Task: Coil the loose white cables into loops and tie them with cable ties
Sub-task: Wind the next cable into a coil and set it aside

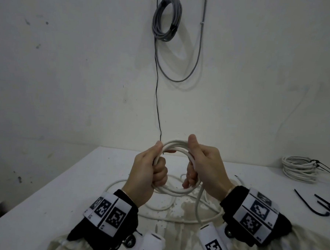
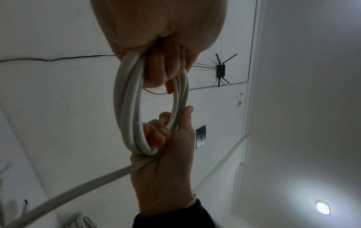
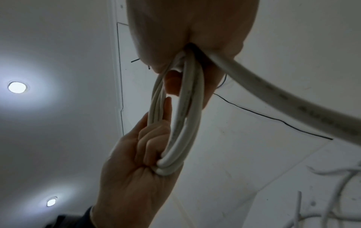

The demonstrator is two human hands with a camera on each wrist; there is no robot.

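Both hands grip white cable coil (image 1: 175, 144) mid-frame: left hand (image 1: 148, 173) on its left side, right hand (image 1: 205, 169) right; loose tail on bench (image 1: 61, 186).

cable coil (image 1: 175, 144) — white | table (image 1: 71, 186) — white | cable ties (image 1: 312, 209) — black | wall coil (image 1: 167, 18) — grey

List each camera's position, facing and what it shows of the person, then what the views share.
Head: worn high, looking down at the table; shows left hand, right hand, both wrists.
Left wrist: looks up along the left hand at the right hand.
Right wrist: looks up along the right hand at the left hand.
All three share the white cable coil, gripped by both hands.
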